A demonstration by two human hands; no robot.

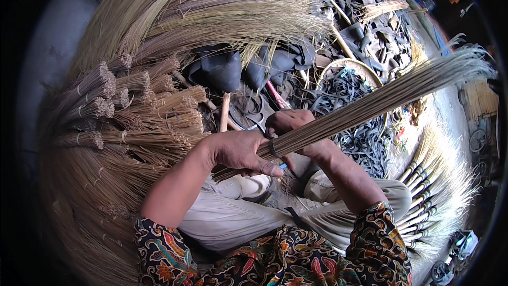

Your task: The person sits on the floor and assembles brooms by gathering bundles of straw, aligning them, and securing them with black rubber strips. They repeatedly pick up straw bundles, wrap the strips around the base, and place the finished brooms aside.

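A long bundle of thin grass stalks (365,98) lies slantwise across my lap, its pale feathery tips toward the upper right. My left hand (238,151) is closed round the bundle near its lower left end, thumb along the near side. A narrow dark strip (274,149) loops round the stalks just beside that thumb. On the far side of the bundle, my right hand (291,123) is closed with fingers curled, at the upper end of the strip. The stalks partly cover this hand, and its grip is only partly seen. Something small and blue shows beneath the bundle.
Several tied stalk bundles (132,106) are piled at my left. Long loose grass (211,16) lies across the far side. Beyond my hands is a round basket (349,66) with dark rubber strips (344,95). Finished brooms (434,190) fan out at right.
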